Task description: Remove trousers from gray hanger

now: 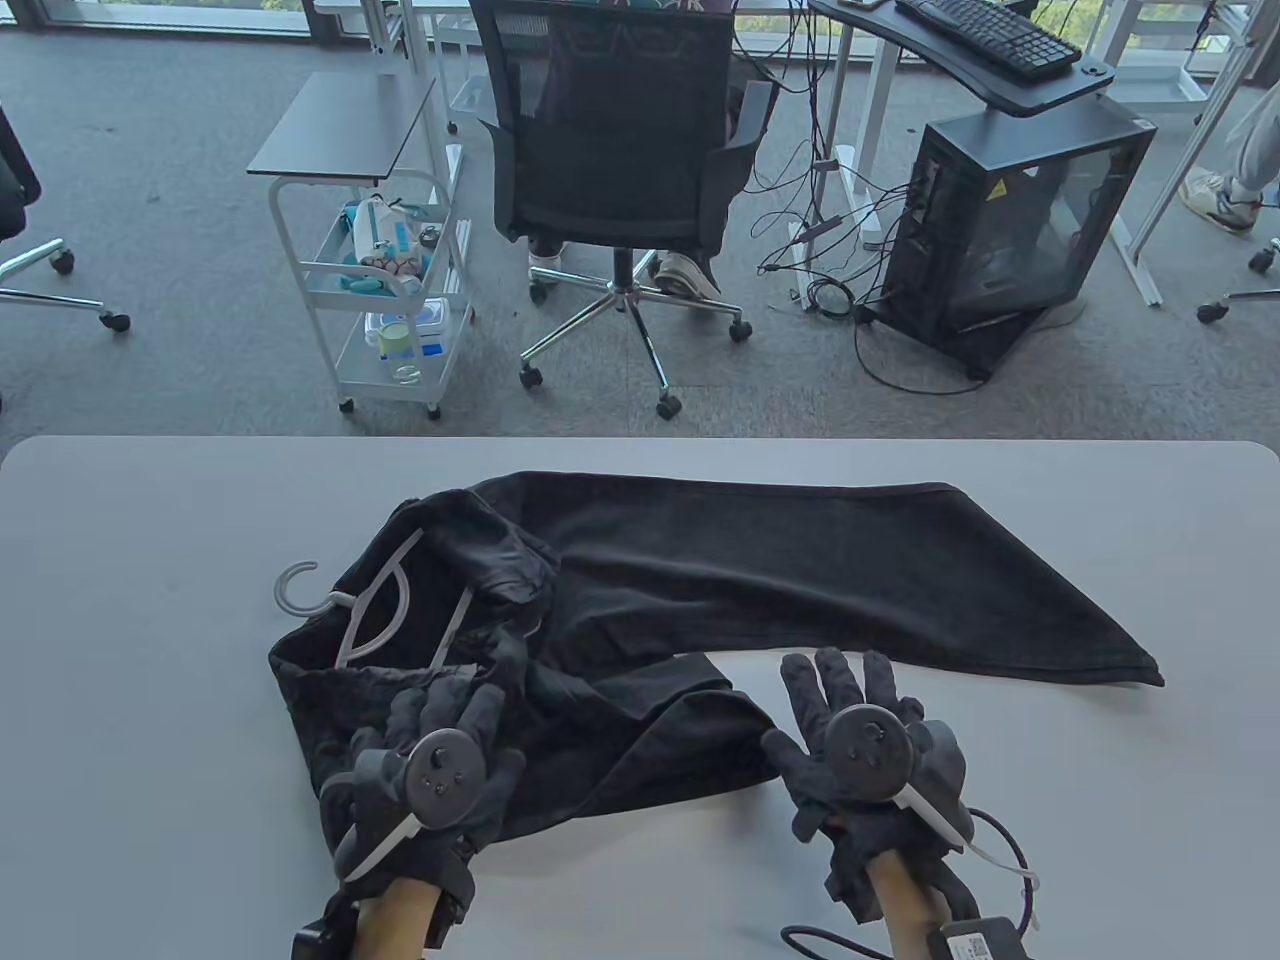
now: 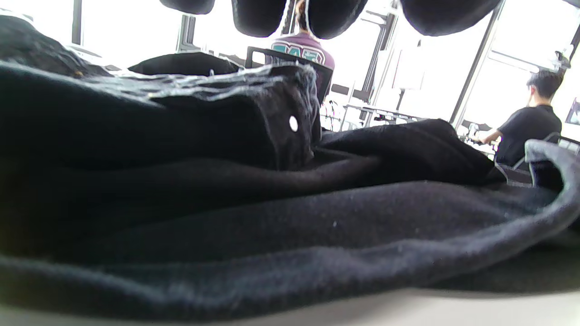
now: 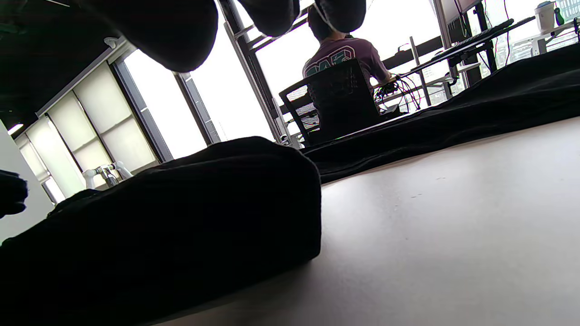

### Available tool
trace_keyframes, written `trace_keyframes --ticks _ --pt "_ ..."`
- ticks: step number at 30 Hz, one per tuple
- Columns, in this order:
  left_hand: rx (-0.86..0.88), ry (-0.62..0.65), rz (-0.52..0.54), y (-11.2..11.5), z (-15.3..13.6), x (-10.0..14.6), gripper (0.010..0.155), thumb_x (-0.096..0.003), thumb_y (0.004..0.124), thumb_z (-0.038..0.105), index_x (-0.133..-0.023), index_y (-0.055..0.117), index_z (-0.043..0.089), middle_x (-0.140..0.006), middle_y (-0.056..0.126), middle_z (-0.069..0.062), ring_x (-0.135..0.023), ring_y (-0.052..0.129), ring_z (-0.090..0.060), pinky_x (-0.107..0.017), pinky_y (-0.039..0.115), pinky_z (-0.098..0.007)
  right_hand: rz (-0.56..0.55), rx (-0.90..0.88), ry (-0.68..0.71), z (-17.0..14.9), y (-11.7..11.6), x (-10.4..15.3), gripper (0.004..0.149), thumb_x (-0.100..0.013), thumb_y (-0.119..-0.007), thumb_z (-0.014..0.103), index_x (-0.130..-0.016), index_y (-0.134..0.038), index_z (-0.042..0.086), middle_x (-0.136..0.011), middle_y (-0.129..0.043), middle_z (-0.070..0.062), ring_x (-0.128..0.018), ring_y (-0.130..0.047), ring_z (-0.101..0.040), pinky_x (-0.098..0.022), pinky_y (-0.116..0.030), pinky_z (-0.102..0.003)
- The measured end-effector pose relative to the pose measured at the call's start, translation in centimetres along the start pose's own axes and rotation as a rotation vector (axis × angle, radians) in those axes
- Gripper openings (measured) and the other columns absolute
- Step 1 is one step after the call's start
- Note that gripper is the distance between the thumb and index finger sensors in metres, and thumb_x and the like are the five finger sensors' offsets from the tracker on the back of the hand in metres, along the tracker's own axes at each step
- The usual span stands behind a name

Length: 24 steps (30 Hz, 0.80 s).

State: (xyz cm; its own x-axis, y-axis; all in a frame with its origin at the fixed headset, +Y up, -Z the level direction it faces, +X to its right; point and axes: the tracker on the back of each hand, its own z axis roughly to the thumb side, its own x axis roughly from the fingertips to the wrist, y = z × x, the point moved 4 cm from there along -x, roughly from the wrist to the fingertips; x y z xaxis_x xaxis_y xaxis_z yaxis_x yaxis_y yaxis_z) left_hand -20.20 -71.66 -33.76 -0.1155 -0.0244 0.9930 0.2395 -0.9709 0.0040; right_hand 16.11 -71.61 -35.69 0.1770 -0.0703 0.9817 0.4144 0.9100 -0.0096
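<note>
Left hand (image 1: 430,765): fingers loosely spread, resting on bunched black trousers (image 1: 760,570), nearer the hanger. Right hand (image 1: 865,745): flat, open on table (image 1: 150,620), just beside a leg fold. Gray hanger (image 1: 375,605): smooth plastic, beyond left fingers, hook pointing left, partly inside waistband. Legs, soft matte cloth, extend right.

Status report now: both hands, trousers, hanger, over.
Left hand open, resting on black trousers. Right hand open on table, no grip. Gray hanger still inside waistband, hook out. Nothing in the way.

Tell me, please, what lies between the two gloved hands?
In the table view, the folded black trousers lie between the left hand and right hand.
</note>
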Motion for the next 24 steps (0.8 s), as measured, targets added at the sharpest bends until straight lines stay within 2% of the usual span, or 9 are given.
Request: trace_keyframes --ticks 5,8,13,19,24 --pt "0.072 -0.086 0.114 -2.6 -1.2 0.4 0.068 -0.0531 0.062 0.059 -0.11 0.056 0.023 -0.118 0.057 -0.02 -0.104 0.052 -0.058 -0.059 0.045 -0.083 -0.009 -0.022 0.001 0.0 0.4 0.4 0.074 -0.053 -0.064 0.054 -0.112 -0.036 0.02 -0.117 -0.032 -0.016 -0.1 -0.022 -0.061 -0.058 -0.034 -0.08" --pt "0.067 -0.109 0.143 -4.0 -2.1 -0.5 0.067 -0.0536 0.063 0.058 -0.108 0.059 0.019 -0.117 0.059 -0.02 -0.103 0.053 -0.059 -0.059 0.046 -0.083 -0.008 -0.047 0.001 -0.1 0.5 0.5 0.073 -0.053 -0.064 0.054 -0.112 -0.036 0.02 -0.117 -0.032 -0.016 -0.1 -0.022 -0.061 -0.058 -0.034 -0.08" --pt "0.029 -0.206 0.155 -5.7 -4.4 -2.7 0.069 -0.0536 0.063 0.058 -0.11 0.054 0.02 -0.118 0.058 -0.02 -0.104 0.054 -0.058 -0.06 0.047 -0.082 -0.016 -0.052 0.004 -0.1 0.7 0.4 0.073 -0.053 -0.064 0.053 -0.112 -0.036 0.02 -0.117 -0.033 -0.016 -0.1 -0.022 -0.061 -0.058 -0.035 -0.08" --pt "0.095 -0.43 0.113 -5.4 -9.2 -5.8 0.074 -0.0541 0.063 0.059 -0.112 0.047 0.015 -0.117 0.053 -0.024 -0.102 0.052 -0.06 -0.06 0.048 -0.08 -0.022 -0.066 -0.017 -0.7 0.9 0.4 0.073 -0.053 -0.064 0.053 -0.112 -0.037 0.019 -0.117 -0.033 -0.016 -0.1 -0.023 -0.061 -0.058 -0.035 -0.08" --pt "0.158 -0.648 -0.004 -3.5 -13.2 -7.6 0.085 -0.0531 0.064 0.062 -0.111 0.04 0.003 -0.114 0.048 -0.033 -0.097 0.052 -0.066 -0.059 0.053 -0.078 -0.023 -0.07 -0.037 -1.3 1.0 0.1 0.072 -0.053 -0.064 0.052 -0.112 -0.037 0.019 -0.116 -0.033 -0.016 -0.1 -0.023 -0.061 -0.058 -0.035 -0.08"
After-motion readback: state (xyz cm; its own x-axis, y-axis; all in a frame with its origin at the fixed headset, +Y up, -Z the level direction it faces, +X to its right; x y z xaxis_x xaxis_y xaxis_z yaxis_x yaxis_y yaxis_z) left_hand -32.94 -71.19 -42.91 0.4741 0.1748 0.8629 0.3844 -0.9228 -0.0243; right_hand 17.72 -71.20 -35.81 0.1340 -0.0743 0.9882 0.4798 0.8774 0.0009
